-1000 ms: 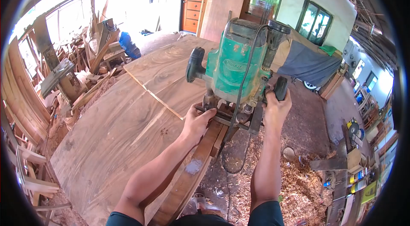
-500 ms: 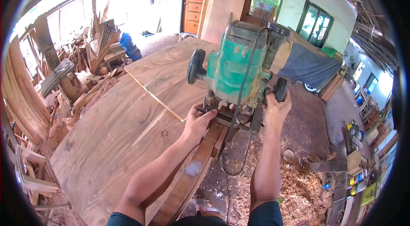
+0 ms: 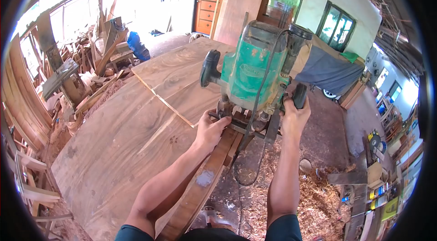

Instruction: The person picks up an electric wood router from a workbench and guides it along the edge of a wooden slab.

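A large green plunge router stands on a long wooden board that lies along the edge of a wide wooden tabletop. My left hand grips the router's base at its left side, thumb on top. With my right hand I hold the black side handle at the router's right. Its left black handle has no hand on it. A black cord runs down the front of the tool and loops below. The router bit is hidden from view.
Wood shavings cover the floor at right. Scrap lumber is heaped at left beside a blue bag. A cloth-covered vehicle stands behind the router. Tools and bottles crowd a bench at far right.
The view has shifted slightly. Both hands keep the same grip on the router, and its place on the board looks nearly unchanged.
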Motion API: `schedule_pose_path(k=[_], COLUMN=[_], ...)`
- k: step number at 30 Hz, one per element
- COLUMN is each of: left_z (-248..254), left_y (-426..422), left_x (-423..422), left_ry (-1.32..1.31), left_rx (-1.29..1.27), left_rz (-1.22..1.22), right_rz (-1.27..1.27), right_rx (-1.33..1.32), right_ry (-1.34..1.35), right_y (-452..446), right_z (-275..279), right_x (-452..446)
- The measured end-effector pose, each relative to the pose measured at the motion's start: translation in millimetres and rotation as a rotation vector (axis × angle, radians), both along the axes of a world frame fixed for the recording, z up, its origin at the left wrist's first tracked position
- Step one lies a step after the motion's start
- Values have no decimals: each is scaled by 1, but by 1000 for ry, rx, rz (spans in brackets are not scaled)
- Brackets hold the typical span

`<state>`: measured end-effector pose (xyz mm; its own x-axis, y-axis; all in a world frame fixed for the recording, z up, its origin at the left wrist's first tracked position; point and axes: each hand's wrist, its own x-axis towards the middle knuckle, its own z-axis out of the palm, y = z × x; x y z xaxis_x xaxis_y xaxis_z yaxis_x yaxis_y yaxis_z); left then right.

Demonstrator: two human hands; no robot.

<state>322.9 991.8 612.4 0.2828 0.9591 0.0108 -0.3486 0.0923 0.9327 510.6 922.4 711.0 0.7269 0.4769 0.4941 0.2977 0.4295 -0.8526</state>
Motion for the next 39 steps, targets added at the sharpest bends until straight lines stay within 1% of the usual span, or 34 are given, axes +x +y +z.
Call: schedule_pose_path(k=[6,15,18,24,27,30,36,39], left_z=[6,11,6,8,18,17,19,17], left_y=[-9,-13,-12,-24,-37,-42,-59,-64], left_x=[-2,-7,-8,-17,-26,-33,-46,-53], left_ry=[-35,28,99,48,14,89,22,53], left_rx=[11,-36,-20,-5,-61,-37,-38,-25], left_rz=[36,16,30,30,12,21,33,24], right_rz=[3,12,6,11,1,6,-5,11], right_rx=[-28,-32,-35,-46,-40,-45,-49,-66], right_ry=[6,12,7,1,7,13,5,20], right_y=[-2,-7,-9,-20,-27,-32,-48,-55], right_z=[1,2,2,2,4,1,3,3], right_x=[-1,-4,-4,-13,-22,-26,-42,-48])
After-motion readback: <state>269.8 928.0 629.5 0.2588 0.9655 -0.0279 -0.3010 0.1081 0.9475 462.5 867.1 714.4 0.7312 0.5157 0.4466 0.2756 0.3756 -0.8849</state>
